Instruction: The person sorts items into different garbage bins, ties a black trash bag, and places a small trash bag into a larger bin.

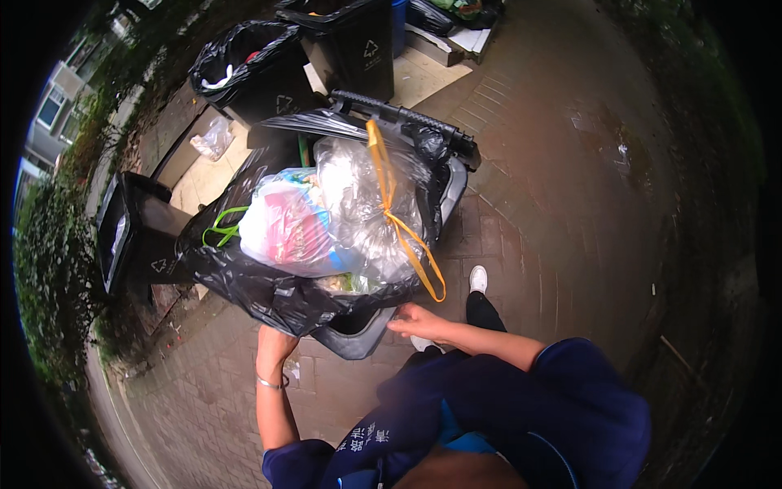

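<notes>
In front of me stands a grey wheelie bin lined with a large black plastic bag. Part of the liner hangs over its near and left sides. Inside sit a white, pink and blue plastic bag of rubbish and a clear bag with an orange drawstring. My left hand is at the liner's near-left edge, its fingers hidden under the black plastic. On the near right side, my right hand has its fingers curled at the bin's rim, just beside the liner.
Behind are a lined dark bin, another dark bin and a blue one. A smaller black bin stands at left, with a loose clear bag on a pale slab. Brick paving runs right, with wet patches.
</notes>
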A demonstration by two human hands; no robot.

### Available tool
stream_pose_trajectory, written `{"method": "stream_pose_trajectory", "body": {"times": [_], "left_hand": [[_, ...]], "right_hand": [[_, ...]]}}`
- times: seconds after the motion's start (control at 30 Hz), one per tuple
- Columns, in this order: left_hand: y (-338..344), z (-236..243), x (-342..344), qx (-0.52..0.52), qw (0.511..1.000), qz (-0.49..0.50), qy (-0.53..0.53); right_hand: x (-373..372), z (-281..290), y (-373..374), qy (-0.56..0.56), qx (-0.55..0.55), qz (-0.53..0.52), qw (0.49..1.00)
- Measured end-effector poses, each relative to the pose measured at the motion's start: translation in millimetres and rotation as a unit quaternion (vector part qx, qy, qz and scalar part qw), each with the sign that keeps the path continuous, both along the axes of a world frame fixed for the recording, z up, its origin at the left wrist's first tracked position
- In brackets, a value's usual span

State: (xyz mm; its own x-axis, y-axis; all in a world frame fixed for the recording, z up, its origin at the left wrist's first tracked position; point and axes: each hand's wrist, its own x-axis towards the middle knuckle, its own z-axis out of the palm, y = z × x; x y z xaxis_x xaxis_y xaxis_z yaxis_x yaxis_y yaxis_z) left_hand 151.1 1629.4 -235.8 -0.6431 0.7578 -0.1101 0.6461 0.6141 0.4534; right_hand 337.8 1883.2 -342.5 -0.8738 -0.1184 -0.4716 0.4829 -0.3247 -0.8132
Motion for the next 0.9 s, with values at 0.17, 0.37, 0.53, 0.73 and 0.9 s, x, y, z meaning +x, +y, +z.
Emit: {"method": "stream_pose_trajectory", "body": {"times": [0.17, 0.37, 0.53, 0.73, 0.9], "left_hand": [[104, 97, 39, 0.151, 0.975, -0.060, -0.150], [298, 100, 30, 0.084, 0.993, 0.043, -0.065], [408, 81, -23, 0.051, 0.993, 0.071, 0.084], [490, 2, -101, 0.108, 0.881, 0.392, -0.241], [493, -43, -161, -0.020, 0.904, 0.417, 0.093]], "right_hand": [[64, -57, 112, -0.159, 0.022, -0.005, 0.987], [206, -160, 290, -0.291, 0.158, -0.252, 0.909], [375, -241, 391, -0.448, 0.230, -0.391, 0.770], [429, -215, 469, -0.494, 0.164, -0.379, 0.765], [379, -247, 574, -0.441, 0.185, -0.352, 0.805]]}}
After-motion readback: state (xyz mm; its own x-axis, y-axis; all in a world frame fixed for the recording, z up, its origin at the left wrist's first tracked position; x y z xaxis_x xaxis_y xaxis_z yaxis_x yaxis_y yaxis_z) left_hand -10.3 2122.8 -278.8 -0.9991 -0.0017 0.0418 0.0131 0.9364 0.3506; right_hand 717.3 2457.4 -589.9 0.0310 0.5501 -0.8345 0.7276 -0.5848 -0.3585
